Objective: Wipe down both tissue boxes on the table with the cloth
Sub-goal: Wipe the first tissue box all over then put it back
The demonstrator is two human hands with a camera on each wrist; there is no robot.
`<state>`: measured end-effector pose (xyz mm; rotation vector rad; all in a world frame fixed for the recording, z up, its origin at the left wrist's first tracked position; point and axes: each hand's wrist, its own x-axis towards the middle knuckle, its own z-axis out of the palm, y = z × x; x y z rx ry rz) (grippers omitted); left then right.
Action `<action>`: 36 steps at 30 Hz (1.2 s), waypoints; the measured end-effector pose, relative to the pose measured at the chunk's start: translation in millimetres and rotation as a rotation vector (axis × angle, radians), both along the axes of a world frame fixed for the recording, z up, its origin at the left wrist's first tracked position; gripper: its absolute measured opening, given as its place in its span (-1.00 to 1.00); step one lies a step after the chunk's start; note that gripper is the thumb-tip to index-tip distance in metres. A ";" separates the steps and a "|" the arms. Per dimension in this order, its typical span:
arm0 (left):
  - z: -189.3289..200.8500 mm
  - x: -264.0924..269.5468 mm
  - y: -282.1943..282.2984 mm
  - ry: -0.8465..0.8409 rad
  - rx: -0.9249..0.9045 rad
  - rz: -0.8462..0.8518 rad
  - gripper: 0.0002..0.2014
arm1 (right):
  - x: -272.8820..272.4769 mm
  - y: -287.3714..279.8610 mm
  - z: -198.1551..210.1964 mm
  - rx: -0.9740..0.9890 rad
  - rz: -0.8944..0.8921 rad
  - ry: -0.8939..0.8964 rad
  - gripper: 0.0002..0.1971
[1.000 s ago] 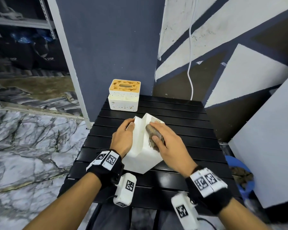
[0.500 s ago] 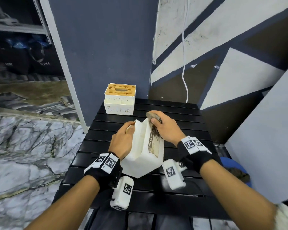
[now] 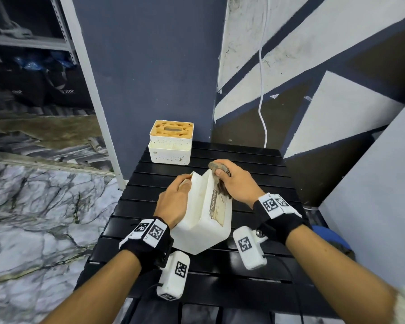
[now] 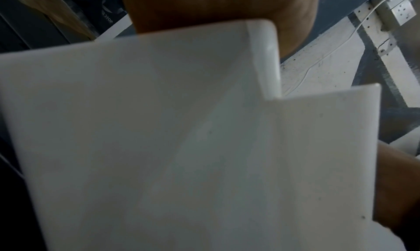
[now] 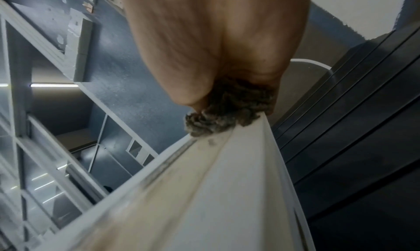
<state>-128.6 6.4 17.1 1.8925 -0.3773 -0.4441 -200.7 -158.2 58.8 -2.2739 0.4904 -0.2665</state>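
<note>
Over on the left, marble floor point(image 3: 33, 218) and a grey shelf frame point(image 3: 66, 43) sat beyond the tabletop point(image 3: 255, 272), a black slatted surface. Up at the far left corner of the tabletop, the second tissue box point(image 3: 170, 150) stood upright, white with an orange spotted lid, well apart from the action. Then the left hand point(image 3: 173, 202) came into play: it lay flat against the left face of the white box point(image 3: 204, 220), fingers fairly straight, thumb up at the top edge, a pressing grip bracing the box rather than wrapping it. The left wrist view showed little but the box's white wall point(image 4: 181, 147) filling the frame, with the hand point(image 4: 204, 7) behind its top edge. The white box sat near the middle of the tabletop, tilted, one corner pointing toward the near edge, a label reading TISSUE HOLDER point(image 3: 214, 199) on its right face. Moving right, the right hand point(image 3: 236, 183) had its grip closed around the cloth point(image 3: 220, 169), a dark brownish wad, pressed onto the far top corner of that right face. The right wrist view confirmed it: the cloth point(image 5: 227, 111) bunched under the hand point(image 5: 216, 39), touching the box's edge point(image 5: 227, 174). Further right, a white cable point(image 3: 262, 90) hung down the painted wall, and a blue bowl point(image 3: 330, 237) sat below the tabletop's right edge.
</note>
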 end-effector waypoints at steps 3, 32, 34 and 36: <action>-0.9 -0.7 -0.3 0.006 0.002 0.002 -0.72 | -22.5 18.0 -12.1 -0.087 -0.027 -0.122 -0.62; -7.2 -7.2 8.6 0.046 -0.087 0.187 -0.77 | -68.9 87.5 -24.4 -0.056 -0.016 -0.220 -0.50; -7.0 -11.2 7.6 0.044 -0.098 0.198 -0.76 | -80.4 93.1 -30.0 -0.043 -0.052 -0.205 -0.39; -8.2 -16.5 5.7 0.043 -0.097 0.208 -0.75 | -80.8 92.7 -31.8 -0.025 -0.131 -0.213 -0.38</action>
